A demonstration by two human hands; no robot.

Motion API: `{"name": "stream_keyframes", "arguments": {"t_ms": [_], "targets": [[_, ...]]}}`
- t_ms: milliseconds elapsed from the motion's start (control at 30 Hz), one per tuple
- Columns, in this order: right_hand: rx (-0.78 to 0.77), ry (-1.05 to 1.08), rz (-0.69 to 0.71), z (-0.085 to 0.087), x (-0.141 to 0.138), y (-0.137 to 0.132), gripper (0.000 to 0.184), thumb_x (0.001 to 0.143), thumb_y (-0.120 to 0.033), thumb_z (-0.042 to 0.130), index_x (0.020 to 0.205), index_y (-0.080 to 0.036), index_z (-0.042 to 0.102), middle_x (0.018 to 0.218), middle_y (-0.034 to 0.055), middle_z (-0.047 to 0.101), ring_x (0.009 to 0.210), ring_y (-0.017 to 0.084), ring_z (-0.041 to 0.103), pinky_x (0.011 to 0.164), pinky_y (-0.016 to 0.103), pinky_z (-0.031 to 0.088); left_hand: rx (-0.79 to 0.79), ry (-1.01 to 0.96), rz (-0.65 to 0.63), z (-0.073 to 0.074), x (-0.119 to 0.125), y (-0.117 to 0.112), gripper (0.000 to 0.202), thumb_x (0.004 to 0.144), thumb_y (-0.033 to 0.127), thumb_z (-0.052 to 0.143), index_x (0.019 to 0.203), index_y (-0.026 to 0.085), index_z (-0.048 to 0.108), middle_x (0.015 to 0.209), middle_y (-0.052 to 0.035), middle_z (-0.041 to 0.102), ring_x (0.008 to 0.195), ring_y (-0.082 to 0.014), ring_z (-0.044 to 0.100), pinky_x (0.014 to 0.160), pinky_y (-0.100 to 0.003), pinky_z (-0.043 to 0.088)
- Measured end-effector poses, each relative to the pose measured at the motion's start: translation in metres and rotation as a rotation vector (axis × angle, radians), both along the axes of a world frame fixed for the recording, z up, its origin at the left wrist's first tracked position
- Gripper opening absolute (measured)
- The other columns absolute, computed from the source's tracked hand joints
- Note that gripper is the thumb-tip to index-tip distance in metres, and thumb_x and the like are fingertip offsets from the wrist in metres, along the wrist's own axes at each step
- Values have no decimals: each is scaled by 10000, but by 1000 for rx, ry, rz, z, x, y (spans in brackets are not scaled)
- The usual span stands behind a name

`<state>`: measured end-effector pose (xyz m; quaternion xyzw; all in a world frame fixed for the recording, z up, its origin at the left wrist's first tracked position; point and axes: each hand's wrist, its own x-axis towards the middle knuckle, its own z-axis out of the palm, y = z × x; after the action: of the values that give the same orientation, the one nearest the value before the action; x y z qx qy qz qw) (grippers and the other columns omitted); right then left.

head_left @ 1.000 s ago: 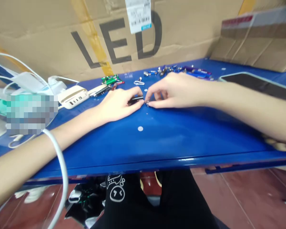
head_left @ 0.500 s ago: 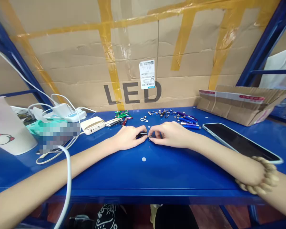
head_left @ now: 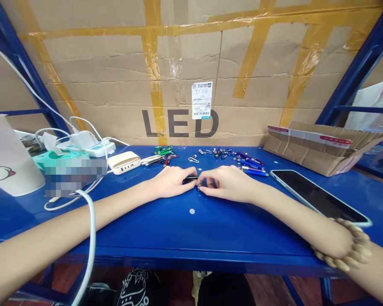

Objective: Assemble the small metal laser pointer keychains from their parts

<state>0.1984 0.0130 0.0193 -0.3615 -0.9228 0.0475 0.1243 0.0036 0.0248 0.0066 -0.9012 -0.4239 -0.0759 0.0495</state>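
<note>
Atop blue steel shelf [head_left: 230, 229], left hand [head_left: 170, 182] pinches black tube [head_left: 190, 179]

Scene brightly, evenly lit; source not seen. Shadows faint, soft. Sheen seen on blue steel shelf top [head_left: 166, 225]. Far cardboard wall [head_left: 115, 85] rendered sharp. Near shelf lip [head_left: 191, 259] bowed by wide-angle distortion. Pixelated patch [head_left: 75, 177] at left.

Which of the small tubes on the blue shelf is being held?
The black tube, held in the left hand, near the silver piece in the right hand. The blue tubes and others lie loose farther back.
</note>
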Motion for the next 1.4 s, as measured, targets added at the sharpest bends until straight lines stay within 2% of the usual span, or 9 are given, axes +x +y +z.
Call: {"name": "stream_keyframes", "arguments": {"t_ms": [467, 667, 867, 1167, 1400], "targets": [[-7, -42, -8, 0, -2, -4, 215, 819, -369, 471, 926, -262, 623, 644, -52, 607, 556, 60, 513, 495, 187, 244, 13, -24, -16, -2, -1, 2, 385, 864, 496, 303, 1001, 223, 537, 632, -5, 629, 590, -176, 594, 491, -232, 356], [49, -59, -2, -2, -2, -5, 225, 821, -373, 464, 928, -264, 630, 646, -41, 605, 547, 65, 512, 497, 189, 268, 26, -51, -41, -6, -1, 5, 390, 858, 497, 324, 1028, 225, 546, 643, -4, 632, 586, -168, 589, 488, -232, 339], [82, -64, 34, -8, 0, -2, 259, 813, -407, 468, 969, -270, 622, 669, -17, 608, 537, 78, 518, 479, 196, 295, 39, -85, -61, -10, -2, 7, 329, 840, 439, 378, 986, 214, 568, 714, -12, 650, 649, -170, 596, 565, -252, 381], [-37, -44, 6, -11, -3, 0, 261, 814, -411, 469, 978, -249, 593, 646, -18, 580, 520, 74, 498, 470, 186, 311, 40, -151, -55, -13, -3, 6, 302, 825, 430, 402, 963, 222, 572, 727, 4, 634, 768, -174, 601, 637, -255, 394], [-65, -33, 14, -10, -4, 0, 267, 821, -414, 460, 969, -233, 590, 655, -11, 584, 527, 75, 495, 484, 190, 311, 46, -113, -64, -12, -4, 6, 302, 846, 409, 366, 919, 206, 578, 719, -9, 644, 661, -159, 586, 600, -253, 381]]}}
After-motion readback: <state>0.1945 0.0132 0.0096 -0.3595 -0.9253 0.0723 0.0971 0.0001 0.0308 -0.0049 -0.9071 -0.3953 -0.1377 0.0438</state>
